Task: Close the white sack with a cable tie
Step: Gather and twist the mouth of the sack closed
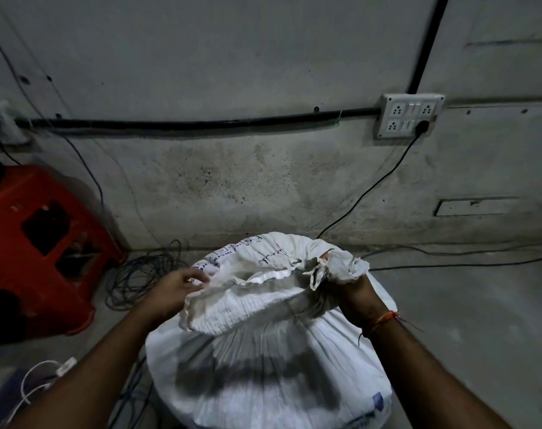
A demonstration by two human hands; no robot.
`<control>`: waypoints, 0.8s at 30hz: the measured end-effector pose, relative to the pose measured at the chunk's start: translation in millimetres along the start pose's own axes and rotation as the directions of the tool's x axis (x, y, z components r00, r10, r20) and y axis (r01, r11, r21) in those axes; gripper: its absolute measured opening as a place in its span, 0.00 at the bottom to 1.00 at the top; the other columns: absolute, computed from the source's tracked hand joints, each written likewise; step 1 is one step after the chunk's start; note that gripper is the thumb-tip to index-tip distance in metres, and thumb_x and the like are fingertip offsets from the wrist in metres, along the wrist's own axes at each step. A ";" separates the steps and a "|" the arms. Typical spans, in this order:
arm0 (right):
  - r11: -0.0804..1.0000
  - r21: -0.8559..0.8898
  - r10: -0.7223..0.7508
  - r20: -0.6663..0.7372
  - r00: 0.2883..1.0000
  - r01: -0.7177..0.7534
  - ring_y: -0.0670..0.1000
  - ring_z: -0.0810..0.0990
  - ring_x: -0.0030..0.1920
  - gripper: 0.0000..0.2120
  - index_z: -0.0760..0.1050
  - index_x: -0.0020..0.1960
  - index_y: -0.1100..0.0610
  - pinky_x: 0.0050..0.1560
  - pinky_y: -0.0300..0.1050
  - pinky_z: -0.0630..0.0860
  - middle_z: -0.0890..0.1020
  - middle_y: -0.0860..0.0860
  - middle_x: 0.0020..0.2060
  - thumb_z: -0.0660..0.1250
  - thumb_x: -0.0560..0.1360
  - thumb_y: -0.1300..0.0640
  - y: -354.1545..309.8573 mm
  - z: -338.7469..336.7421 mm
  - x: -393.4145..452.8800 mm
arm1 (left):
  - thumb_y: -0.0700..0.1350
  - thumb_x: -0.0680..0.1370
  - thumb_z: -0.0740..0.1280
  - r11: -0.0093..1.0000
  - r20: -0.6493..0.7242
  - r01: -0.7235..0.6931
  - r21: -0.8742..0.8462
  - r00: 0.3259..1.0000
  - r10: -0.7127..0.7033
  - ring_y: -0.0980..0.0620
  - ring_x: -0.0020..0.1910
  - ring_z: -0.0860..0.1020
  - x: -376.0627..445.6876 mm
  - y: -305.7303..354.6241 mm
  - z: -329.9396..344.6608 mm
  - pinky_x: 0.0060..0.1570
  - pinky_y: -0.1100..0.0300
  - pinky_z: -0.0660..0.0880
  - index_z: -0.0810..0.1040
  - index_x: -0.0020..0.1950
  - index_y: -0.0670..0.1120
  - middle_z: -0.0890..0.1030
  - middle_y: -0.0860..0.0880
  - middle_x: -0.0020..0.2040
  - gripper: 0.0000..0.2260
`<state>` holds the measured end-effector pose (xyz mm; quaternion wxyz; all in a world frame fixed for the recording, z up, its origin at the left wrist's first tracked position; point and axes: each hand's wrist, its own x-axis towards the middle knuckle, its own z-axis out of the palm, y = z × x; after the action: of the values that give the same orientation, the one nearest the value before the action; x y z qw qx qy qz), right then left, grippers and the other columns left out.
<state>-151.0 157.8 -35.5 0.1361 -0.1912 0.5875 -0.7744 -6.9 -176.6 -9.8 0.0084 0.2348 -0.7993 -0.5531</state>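
The white sack (263, 373) stood full on the floor (467, 320) in front of me, close to the wall, and its mouth was only half dealt with. My right hand (353, 300) was clenched around a bunched twist of the sack's top edge on the right side, fabric sprouting up out of my fist. My left hand (173, 287) was over at the left side of the rim, fingers (198, 278) curled and pinching the loose hem there, pulling it in.

Between my two hands the mouth (263, 278) gaped open, a wide floppy fold sagging toward me. So the gathering was partway at best: one side bunched, the other still slack.

And no cable tie in either hand, as far as I could see. Something white and thin lay on the floor at the lower left, but I couldn't tell what it was. By my reckoning nearly everything was left: bring the left side across into the right fist, form one tight neck, find the tie, loop it and cinch it. A red plastic stool (43, 243) and a coil of dark cable (142, 274) sat off to my left, out of the way.
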 end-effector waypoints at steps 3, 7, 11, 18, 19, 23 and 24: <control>0.999 0.003 0.038 -0.006 0.999 -0.038 0.55 0.81 0.44 0.22 0.78 0.50 0.67 0.52 0.52 0.76 0.83 0.58 0.43 0.78 0.59 0.60 0.9 -1.1 0.1 | 0.53 0.58 0.80 0.997 -0.286 0.076 -0.009 0.955 -0.076 0.43 0.42 0.83 23.7 -44.3 -2.7 0.49 0.46 0.79 0.79 0.44 0.47 0.86 0.42 0.38 0.21; 0.999 0.018 0.041 -0.006 0.999 -0.040 0.54 0.81 0.45 0.20 0.79 0.48 0.62 0.55 0.55 0.75 0.84 0.55 0.43 0.79 0.58 0.62 0.1 2.0 -1.0 | 0.53 0.61 0.84 0.847 0.129 0.390 -0.362 0.921 -0.369 0.39 0.52 0.82 16.6 -50.7 13.3 0.58 0.45 0.78 0.82 0.60 0.38 0.83 0.34 0.59 0.34; 0.999 0.034 0.034 -0.011 0.999 -0.034 0.50 0.84 0.45 0.23 0.79 0.50 0.62 0.51 0.51 0.80 0.87 0.52 0.42 0.83 0.58 0.60 -5.8 5.9 -3.8 | 0.49 0.76 0.71 0.624 0.425 0.537 -0.568 0.841 -0.336 0.40 0.48 0.87 -4.1 -15.2 28.7 0.53 0.45 0.84 0.82 0.63 0.35 0.86 0.36 0.54 0.22; 0.999 0.027 0.018 -0.094 0.995 -0.016 0.49 0.84 0.43 0.15 0.85 0.41 0.54 0.53 0.52 0.79 0.87 0.48 0.38 0.76 0.56 0.65 -11.0 8.5 -7.2 | 0.37 0.69 0.72 0.708 0.407 0.367 -0.603 0.905 -0.123 0.41 0.42 0.87 -18.2 44.3 11.2 0.42 0.49 0.86 0.87 0.48 0.36 0.87 0.36 0.46 0.09; 0.999 0.035 0.022 -0.107 0.994 -0.019 0.47 0.84 0.41 0.14 0.84 0.41 0.55 0.52 0.51 0.78 0.87 0.48 0.37 0.74 0.58 0.67 -13.5 11.4 -8.2 | 0.34 0.73 0.66 0.726 0.346 0.307 -0.616 0.933 -0.101 0.43 0.41 0.87 -15.1 51.1 9.3 0.41 0.51 0.86 0.87 0.47 0.38 0.87 0.37 0.47 0.10; 1.000 0.018 0.027 -0.167 0.986 -0.024 0.43 0.85 0.40 0.17 0.80 0.46 0.57 0.52 0.47 0.80 0.88 0.45 0.37 0.72 0.59 0.68 -17.2 11.3 -12.5 | 0.33 0.81 0.63 0.879 0.076 0.063 -0.472 0.997 -0.030 0.50 0.41 0.87 -2.7 62.6 -7.8 0.46 0.56 0.84 0.81 0.58 0.38 0.82 0.35 0.60 0.09; 1.000 0.011 0.020 -0.178 0.984 -0.019 0.42 0.85 0.40 0.17 0.80 0.46 0.56 0.51 0.44 0.80 0.88 0.44 0.37 0.72 0.59 0.67 -18.0 10.2 -13.6 | 0.33 0.82 0.64 0.919 0.016 0.026 -0.393 1.000 -0.022 0.54 0.37 0.86 0.6 62.2 -15.2 0.43 0.61 0.83 0.81 0.55 0.38 0.83 0.36 0.58 0.07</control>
<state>-134.0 159.9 -17.6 0.0914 -0.1146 0.5957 -0.7897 -26.1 -173.0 51.2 0.0441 0.2351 -0.6690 -0.7037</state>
